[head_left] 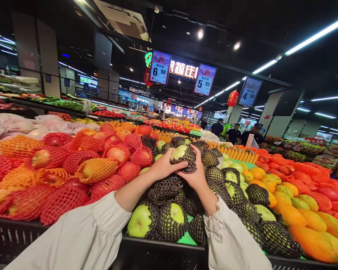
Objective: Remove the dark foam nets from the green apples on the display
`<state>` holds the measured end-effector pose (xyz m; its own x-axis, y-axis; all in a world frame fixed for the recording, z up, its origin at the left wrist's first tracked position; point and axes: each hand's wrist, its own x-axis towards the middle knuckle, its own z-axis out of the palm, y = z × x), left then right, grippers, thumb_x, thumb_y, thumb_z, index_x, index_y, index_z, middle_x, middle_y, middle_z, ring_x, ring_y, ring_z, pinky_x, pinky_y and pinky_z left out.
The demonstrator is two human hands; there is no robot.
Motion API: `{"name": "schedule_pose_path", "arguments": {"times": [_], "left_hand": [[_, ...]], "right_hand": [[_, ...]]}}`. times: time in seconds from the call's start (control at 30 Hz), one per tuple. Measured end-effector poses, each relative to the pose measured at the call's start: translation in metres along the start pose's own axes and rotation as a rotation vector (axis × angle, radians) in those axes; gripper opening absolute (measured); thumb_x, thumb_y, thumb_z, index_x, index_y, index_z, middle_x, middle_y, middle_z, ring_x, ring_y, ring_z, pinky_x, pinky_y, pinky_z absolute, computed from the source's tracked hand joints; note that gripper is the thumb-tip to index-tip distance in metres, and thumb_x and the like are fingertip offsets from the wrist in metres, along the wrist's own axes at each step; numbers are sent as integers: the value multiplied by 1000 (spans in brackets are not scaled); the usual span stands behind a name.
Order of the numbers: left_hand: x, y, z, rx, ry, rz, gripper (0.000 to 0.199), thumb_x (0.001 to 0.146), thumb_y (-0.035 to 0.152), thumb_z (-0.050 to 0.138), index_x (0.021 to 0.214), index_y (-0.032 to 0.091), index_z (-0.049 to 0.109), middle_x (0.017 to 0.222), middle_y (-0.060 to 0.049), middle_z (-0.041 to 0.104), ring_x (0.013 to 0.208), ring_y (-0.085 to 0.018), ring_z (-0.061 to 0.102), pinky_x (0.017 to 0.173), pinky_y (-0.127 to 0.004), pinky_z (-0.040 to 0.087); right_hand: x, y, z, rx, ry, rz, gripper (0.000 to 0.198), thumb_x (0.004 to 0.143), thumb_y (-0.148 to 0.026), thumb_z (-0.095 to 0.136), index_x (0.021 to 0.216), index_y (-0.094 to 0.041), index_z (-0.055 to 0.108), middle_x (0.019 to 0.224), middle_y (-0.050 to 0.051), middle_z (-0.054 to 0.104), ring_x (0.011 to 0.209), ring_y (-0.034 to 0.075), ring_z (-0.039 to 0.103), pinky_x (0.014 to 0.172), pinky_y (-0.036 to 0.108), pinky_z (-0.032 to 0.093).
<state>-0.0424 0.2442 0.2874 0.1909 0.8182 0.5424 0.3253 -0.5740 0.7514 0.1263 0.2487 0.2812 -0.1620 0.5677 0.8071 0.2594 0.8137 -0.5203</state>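
Between my two hands is a green apple [179,153] partly covered by a black foam net. My left hand [167,165] grips it from the left, with the thumb stretched across its front. On the other side my right hand [196,170] wraps round the netted part, fingers pointing up. Both hands are over a heap of green apples in black nets. Two netted apples, a left one [140,221] and a right one [172,221], sit at the front edge below my wrists. Green lining [187,238] shows beside them.
Red apples in red and orange nets [107,183] fill the left side. Orange-yellow fruit [312,221] and red-netted fruit lie at right. A black crate edge [160,249] runs along the front. Price signs [205,78] hang overhead. Several people [233,133] in dark clothes stand farther back.
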Motion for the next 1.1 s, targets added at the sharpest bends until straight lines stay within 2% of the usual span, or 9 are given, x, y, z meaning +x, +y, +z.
{"name": "schedule_pose_path", "arguments": {"times": [0.13, 0.3, 0.47, 0.7, 0.8, 0.87, 0.97, 1.03, 1.1], "left_hand": [[-1, 1, -2, 35, -1, 89, 58, 88, 63, 55, 126, 21, 44, 117, -9, 65, 106, -27, 62, 95, -41, 45], [3, 4, -2, 82, 96, 157, 29, 91, 50, 54, 97, 22, 49, 92, -1, 57, 80, -17, 55, 75, -31, 44], [7, 9, -5, 51, 194, 298, 20, 91, 38, 56, 82, 21, 51, 88, -1, 53, 83, -17, 52, 73, -28, 42], [9, 3, -6, -141, 344, 153, 27, 83, 43, 65, 92, 22, 51, 96, 0, 55, 75, -13, 53, 70, -26, 44], [11, -4, -7, -182, 493, 137, 30, 82, 43, 66, 96, 22, 50, 99, -2, 55, 87, -16, 56, 79, -29, 46], [11, -7, -9, -206, 518, 138, 28, 87, 46, 59, 98, 22, 52, 101, -4, 57, 98, -20, 57, 88, -33, 46], [10, -8, -8, -219, 285, 90, 40, 89, 58, 52, 104, 21, 58, 106, -6, 63, 107, -25, 58, 98, -40, 43], [8, -7, -6, -245, 62, 37, 48, 84, 62, 59, 111, 21, 60, 109, -6, 67, 111, -28, 60, 101, -42, 43], [6, -6, -4, -294, -70, -14, 56, 78, 59, 69, 118, 22, 59, 114, -6, 68, 113, -29, 61, 102, -42, 45]], "right_hand": [[1, 2, 8, 321, 145, 238, 90, 52, -40, 89, 128, -22, 45, 127, 11, 64, 113, 27, 65, 103, 46, 51], [5, -8, 8, 801, 213, 703, 61, 56, -44, 88, 107, -20, 63, 106, 6, 75, 91, 24, 71, 74, 35, 61], [6, -10, 6, 908, 189, 796, 48, 57, -43, 88, 96, -19, 71, 97, 4, 77, 87, 22, 71, 65, 30, 60], [0, -10, 8, 792, 97, 629, 66, 58, -39, 89, 116, -27, 60, 107, 0, 74, 95, 21, 69, 69, 32, 60], [0, -9, 8, 641, 150, 512, 78, 56, -40, 90, 123, -27, 52, 112, 1, 70, 98, 21, 67, 85, 37, 58], [1, -6, 6, 463, 190, 375, 85, 53, -39, 92, 124, -24, 48, 118, 4, 66, 105, 22, 65, 100, 41, 52], [2, -4, 3, 161, 145, 145, 88, 53, -39, 92, 126, -22, 47, 126, 9, 60, 114, 25, 61, 108, 45, 45], [1, -4, 0, 12, 71, 13, 86, 56, -38, 90, 128, -22, 47, 129, 10, 58, 118, 27, 59, 109, 47, 44], [1, -5, -2, -78, 11, -87, 86, 58, -37, 89, 132, -23, 47, 132, 10, 57, 122, 28, 57, 110, 48, 43]]}}
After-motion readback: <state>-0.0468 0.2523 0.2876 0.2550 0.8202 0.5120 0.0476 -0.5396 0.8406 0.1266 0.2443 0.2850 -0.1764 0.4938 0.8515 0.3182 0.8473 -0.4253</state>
